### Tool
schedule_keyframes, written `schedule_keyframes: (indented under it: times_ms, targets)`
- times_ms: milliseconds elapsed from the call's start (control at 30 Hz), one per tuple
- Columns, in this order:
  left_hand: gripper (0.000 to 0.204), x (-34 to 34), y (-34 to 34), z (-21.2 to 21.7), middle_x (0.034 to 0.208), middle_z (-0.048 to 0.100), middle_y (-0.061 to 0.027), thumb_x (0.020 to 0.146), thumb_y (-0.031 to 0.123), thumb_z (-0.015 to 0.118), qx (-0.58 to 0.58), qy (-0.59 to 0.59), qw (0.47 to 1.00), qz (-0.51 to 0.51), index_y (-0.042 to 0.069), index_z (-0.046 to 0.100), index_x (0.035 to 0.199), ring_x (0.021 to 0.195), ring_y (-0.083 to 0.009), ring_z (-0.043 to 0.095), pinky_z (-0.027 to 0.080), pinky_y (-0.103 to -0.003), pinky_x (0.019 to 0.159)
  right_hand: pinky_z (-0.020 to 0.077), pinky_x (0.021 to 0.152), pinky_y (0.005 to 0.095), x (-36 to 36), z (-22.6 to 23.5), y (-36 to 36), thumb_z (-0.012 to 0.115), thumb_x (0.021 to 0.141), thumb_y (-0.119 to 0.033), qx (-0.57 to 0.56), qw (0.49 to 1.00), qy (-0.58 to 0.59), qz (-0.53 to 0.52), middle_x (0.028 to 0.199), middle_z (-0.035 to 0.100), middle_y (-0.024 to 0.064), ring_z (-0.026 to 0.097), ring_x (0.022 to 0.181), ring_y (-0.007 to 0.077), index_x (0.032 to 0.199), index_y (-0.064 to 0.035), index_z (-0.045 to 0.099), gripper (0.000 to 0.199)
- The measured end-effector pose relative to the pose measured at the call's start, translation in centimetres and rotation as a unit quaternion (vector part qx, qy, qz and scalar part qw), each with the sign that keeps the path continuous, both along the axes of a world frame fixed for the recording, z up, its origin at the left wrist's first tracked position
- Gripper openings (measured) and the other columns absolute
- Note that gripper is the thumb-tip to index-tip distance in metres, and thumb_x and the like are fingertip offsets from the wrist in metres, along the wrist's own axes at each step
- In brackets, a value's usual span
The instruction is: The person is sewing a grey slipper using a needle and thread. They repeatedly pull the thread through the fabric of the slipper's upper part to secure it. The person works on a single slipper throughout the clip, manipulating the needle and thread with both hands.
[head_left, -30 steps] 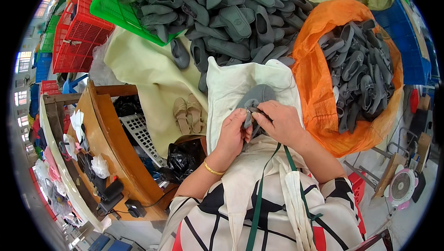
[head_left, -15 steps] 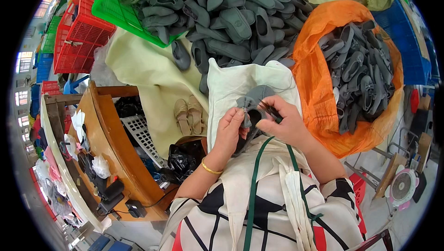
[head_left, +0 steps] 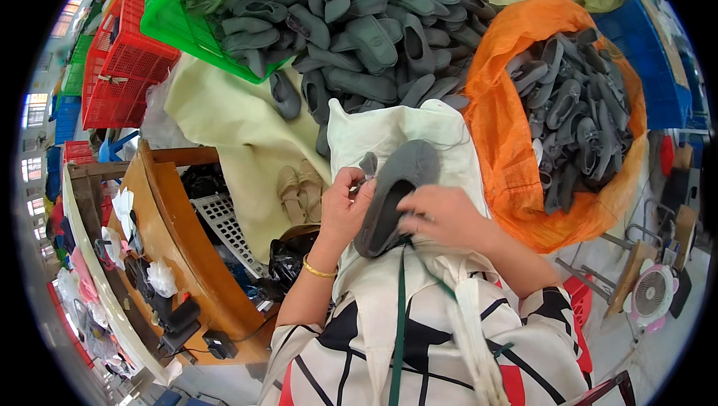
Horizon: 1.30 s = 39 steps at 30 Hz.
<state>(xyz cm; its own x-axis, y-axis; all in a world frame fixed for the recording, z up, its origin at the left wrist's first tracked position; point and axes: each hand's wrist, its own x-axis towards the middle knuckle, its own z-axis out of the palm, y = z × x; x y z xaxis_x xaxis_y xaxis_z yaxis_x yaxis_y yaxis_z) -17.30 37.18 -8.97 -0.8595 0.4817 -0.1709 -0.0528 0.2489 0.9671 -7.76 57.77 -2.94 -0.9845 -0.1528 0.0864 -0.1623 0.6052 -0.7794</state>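
A grey slip-on shoe [head_left: 396, 189] lies lengthwise over a cream cloth [head_left: 389, 133] on my lap. My right hand [head_left: 441, 215] grips its heel end from the right. My left hand [head_left: 345, 200] pinches the shoe's left edge, next to a small grey piece [head_left: 368, 163] that sticks up by the fingers. A gold bangle [head_left: 320, 270] is on my left wrist.
A heap of grey shoes [head_left: 359, 25] spills from a green crate [head_left: 172, 2] ahead. An orange sack [head_left: 516, 152] at the right holds more grey shoes [head_left: 576, 107]. A wooden bench [head_left: 161, 219] stands at the left, red crates [head_left: 112, 69] behind it, a small fan [head_left: 654, 294] at the lower right.
The shoe was bunched between both hands; now it lies stretched out, opening up. My right hand has slid down to its heel end and my left has shifted to its side.
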Motion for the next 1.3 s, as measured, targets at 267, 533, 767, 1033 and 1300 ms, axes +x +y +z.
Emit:
schedule_keyframes:
  times_ms: [267,533,767,1033,1300]
  targets:
    - [0.012,1.9,2.3,0.1,0.095,0.07,-0.0067,0.096,0.009,0.064,0.093,-0.211,0.973,0.014,0.001,0.055,0.097,0.084,-0.009,0.064,0.052,-0.023,0.075,0.0515,0.059,0.0369,-1.6,-2.9,2.0,0.063,0.078,-0.007,0.194,0.972,0.082,-0.107,0.084,0.059,0.0062,0.064,0.074,0.0264,0.097,-0.0105,0.064,0.019]
    - [0.019,1.2,2.2,-0.2,0.094,0.063,-0.0067,0.102,0.013,0.055,0.193,-0.31,0.931,0.002,0.005,0.047,0.116,0.082,-0.0135,0.063,0.056,-0.029,0.073,0.0504,0.058,0.0358,-0.6,-3.8,6.0,0.07,0.083,-0.013,0.232,0.964,0.013,-0.126,0.08,0.062,0.0074,0.065,0.073,0.0271,0.09,-0.0097,0.068,0.008]
    - [0.01,-0.7,5.3,1.0,0.092,0.055,-0.0047,0.1,0.012,0.056,0.319,-0.281,0.903,-0.055,0.003,0.057,0.095,0.074,-0.0137,0.057,0.056,-0.033,0.066,0.0473,0.062,0.0268,0.8,1.8,4.5,0.075,0.086,-0.012,-0.119,0.962,-0.029,-0.245,0.084,0.068,0.0053,0.059,0.068,0.0164,0.094,-0.0043,0.074,0.011]
    - [0.022,-0.4,10.5,5.7,0.076,0.063,-0.0017,0.101,0.025,0.058,0.18,-0.381,0.873,-0.246,0.004,0.064,0.096,0.058,-0.0086,0.055,0.046,-0.025,0.054,0.0423,0.055,0.0232,0.7,4.1,5.1,0.069,0.093,-0.011,-0.292,0.924,0.017,-0.248,0.081,0.063,0.0015,0.053,0.062,0.0091,0.097,-0.0022,0.071,0.01]
    - [0.016,-4.0,4.0,3.2,0.071,0.055,-0.0002,0.094,0.017,0.069,0.209,-0.383,0.899,-0.038,0.004,0.061,0.088,0.05,-0.006,0.041,0.038,-0.022,0.042,0.0393,0.048,0.0232,3.5,3.1,9.9,0.062,0.098,-0.019,-0.683,0.656,-0.038,-0.32,0.067,0.054,-0.0021,0.052,0.058,0.01,0.097,-0.0096,0.061,0.01]
